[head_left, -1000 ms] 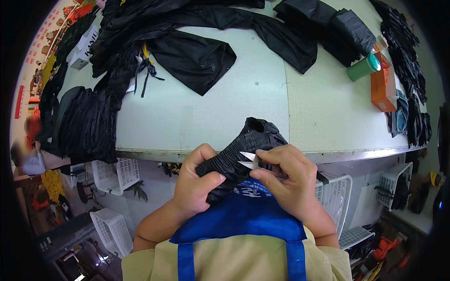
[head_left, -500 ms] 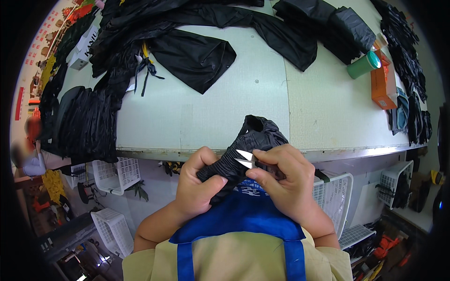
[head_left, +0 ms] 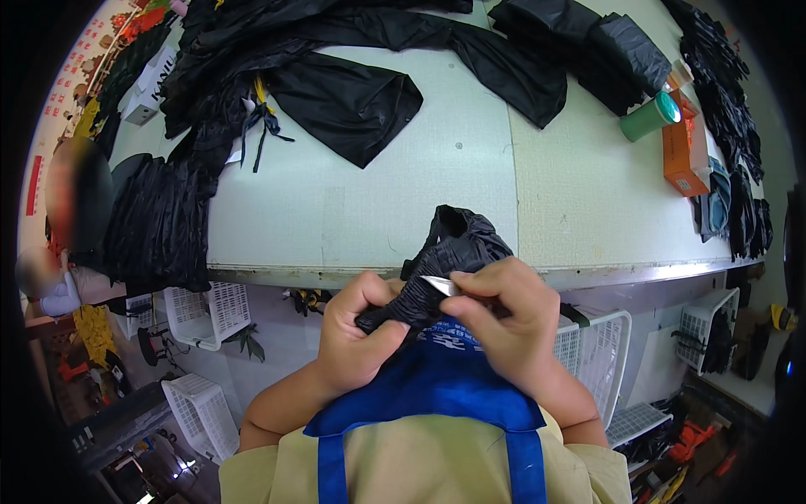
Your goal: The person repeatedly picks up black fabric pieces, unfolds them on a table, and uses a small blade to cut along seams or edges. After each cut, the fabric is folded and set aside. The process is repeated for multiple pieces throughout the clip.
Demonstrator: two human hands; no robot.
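Crumpled black ribbed fabric (head_left: 445, 269) at lower centre stays clenched in the left hand (head_left: 357, 336); the right hand's (head_left: 512, 323) fingers have closed small silver snips (head_left: 438, 285), previously open.

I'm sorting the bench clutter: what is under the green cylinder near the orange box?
The green cylinder lies on the pale table, beside the orange box and black fabric. Whatever sits directly beneath it is covered.
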